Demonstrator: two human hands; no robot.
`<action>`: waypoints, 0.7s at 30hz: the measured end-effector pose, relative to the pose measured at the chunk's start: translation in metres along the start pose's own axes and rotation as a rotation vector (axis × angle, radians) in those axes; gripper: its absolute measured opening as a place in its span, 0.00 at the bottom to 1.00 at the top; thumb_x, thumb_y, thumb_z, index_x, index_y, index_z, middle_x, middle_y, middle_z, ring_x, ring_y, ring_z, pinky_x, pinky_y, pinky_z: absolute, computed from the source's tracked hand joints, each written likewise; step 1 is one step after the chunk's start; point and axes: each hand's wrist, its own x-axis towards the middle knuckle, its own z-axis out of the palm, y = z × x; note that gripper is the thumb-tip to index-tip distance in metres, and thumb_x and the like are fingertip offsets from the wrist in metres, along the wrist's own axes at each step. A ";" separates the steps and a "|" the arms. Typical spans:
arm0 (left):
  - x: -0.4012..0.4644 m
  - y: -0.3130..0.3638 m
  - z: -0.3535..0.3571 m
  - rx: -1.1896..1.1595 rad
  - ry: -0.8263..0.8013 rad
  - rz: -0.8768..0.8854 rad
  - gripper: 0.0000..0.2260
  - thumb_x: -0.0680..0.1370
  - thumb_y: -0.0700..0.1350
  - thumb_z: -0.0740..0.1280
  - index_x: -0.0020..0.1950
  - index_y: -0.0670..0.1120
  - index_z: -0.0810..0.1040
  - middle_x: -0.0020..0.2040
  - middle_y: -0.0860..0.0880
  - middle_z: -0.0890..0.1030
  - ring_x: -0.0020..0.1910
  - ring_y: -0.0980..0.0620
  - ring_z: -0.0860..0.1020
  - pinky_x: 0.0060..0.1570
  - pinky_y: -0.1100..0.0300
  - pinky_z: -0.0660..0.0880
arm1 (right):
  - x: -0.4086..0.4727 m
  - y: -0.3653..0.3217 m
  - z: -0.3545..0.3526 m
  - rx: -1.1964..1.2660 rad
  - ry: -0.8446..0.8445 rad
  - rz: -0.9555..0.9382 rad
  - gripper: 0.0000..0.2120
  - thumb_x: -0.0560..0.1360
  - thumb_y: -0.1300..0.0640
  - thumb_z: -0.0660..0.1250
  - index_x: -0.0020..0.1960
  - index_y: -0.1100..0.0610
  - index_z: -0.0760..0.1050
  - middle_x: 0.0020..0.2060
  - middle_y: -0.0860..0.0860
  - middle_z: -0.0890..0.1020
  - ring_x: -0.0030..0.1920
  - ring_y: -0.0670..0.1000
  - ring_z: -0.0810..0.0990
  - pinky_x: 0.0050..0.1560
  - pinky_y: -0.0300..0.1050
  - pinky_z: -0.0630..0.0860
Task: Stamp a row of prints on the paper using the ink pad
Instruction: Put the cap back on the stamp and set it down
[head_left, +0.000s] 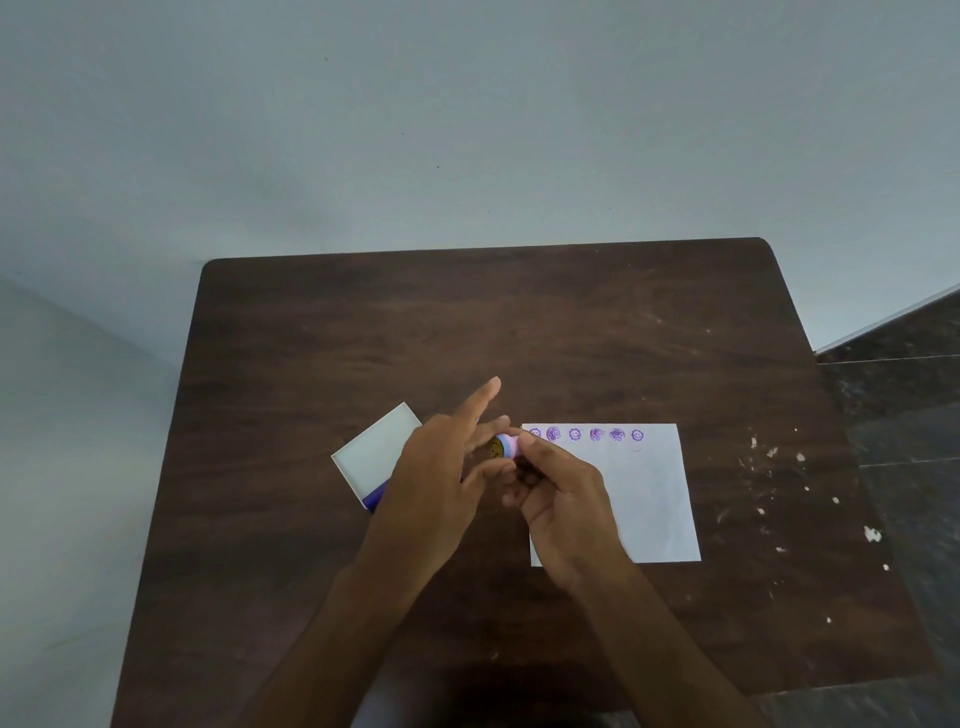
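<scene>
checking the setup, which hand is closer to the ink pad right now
Left. The left hand hovers right beside the ink pad, covering its right edge. The right hand is farther right, over the paper, pinching the stamp.

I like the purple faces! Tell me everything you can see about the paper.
The paper is a white rectangular sheet lying flat on the dark wooden table, right of the ink pad. Six round purple prints run in a row along its far edge. The right hand hovers over its left part, hiding that side.
</scene>
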 end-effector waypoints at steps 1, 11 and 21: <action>0.000 0.000 -0.001 0.009 0.016 0.009 0.33 0.72 0.65 0.58 0.76 0.58 0.59 0.65 0.56 0.78 0.64 0.57 0.74 0.60 0.68 0.62 | 0.000 0.001 0.001 0.001 0.004 0.003 0.11 0.78 0.54 0.66 0.49 0.60 0.84 0.41 0.59 0.85 0.36 0.52 0.82 0.36 0.44 0.79; 0.001 -0.009 0.004 -0.072 0.047 -0.043 0.33 0.72 0.65 0.61 0.76 0.60 0.58 0.65 0.58 0.77 0.62 0.64 0.71 0.50 0.87 0.57 | 0.003 0.002 0.002 0.001 -0.017 0.048 0.13 0.73 0.51 0.70 0.50 0.60 0.84 0.45 0.60 0.85 0.41 0.54 0.84 0.43 0.46 0.80; -0.005 -0.020 0.005 -0.171 0.072 -0.095 0.28 0.77 0.51 0.66 0.75 0.61 0.59 0.63 0.60 0.78 0.53 0.81 0.70 0.45 0.87 0.61 | 0.009 0.001 0.000 -0.005 -0.167 0.112 0.15 0.75 0.54 0.70 0.57 0.62 0.81 0.49 0.62 0.84 0.46 0.55 0.83 0.49 0.50 0.80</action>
